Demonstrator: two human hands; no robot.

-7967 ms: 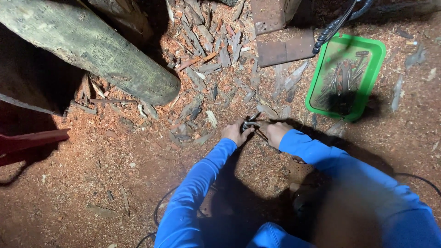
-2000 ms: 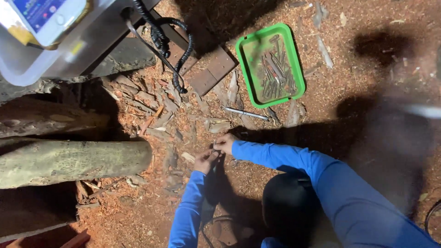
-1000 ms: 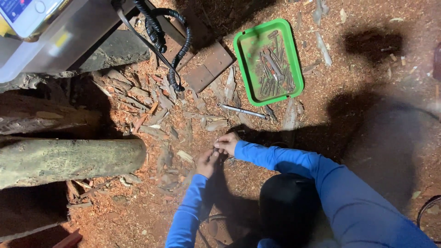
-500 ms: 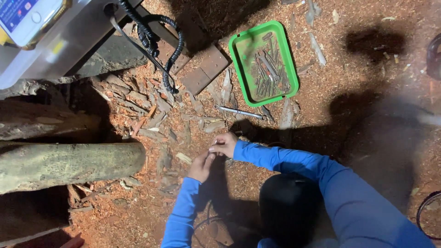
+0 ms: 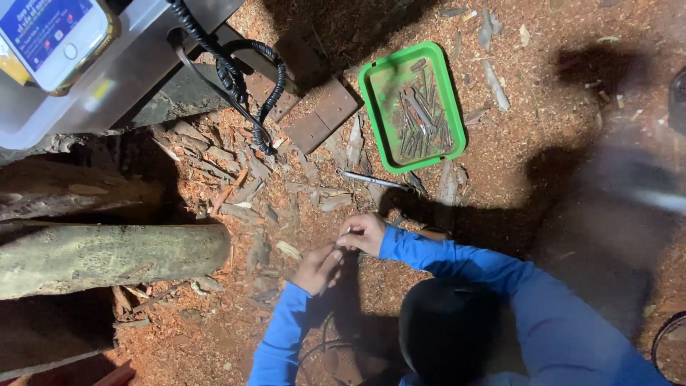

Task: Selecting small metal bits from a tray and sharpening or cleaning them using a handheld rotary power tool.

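In the head view, both hands meet just below the middle of the frame, over a floor of reddish sawdust and wood chips (image 5: 214,336). The left hand (image 5: 318,268), in a bright blue sleeve, sits slightly lower and to the left; its fingers are curled together, and what they close on cannot be told. The right hand (image 5: 364,234), also blue-sleeved, lies just above and right of it, its grip pinched on a small thin metal piece (image 5: 345,231) that pokes out toward the left; its kind is too small to make out. The 2 hands are touching or nearly so. Just above them, near the centre, a slim silver metal rod-shaped tool (image 5: 371,180) lies flat on the chips. Above that, in the upper middle, a green rectangular plastic tray (image 5: 373,93) holds a heap of long grey metal pieces (image 5: 421,121). Left of the tray lie 2 flat rusty brown metal plates (image 5: 323,118), and a black coiled cable (image 5: 243,78) hangs over them from a pale grey box (image 5: 128,78) in the upper left corner. A thick greenish-grey log (image 5: 107,257) lies at the left edge, well apart from the hands.
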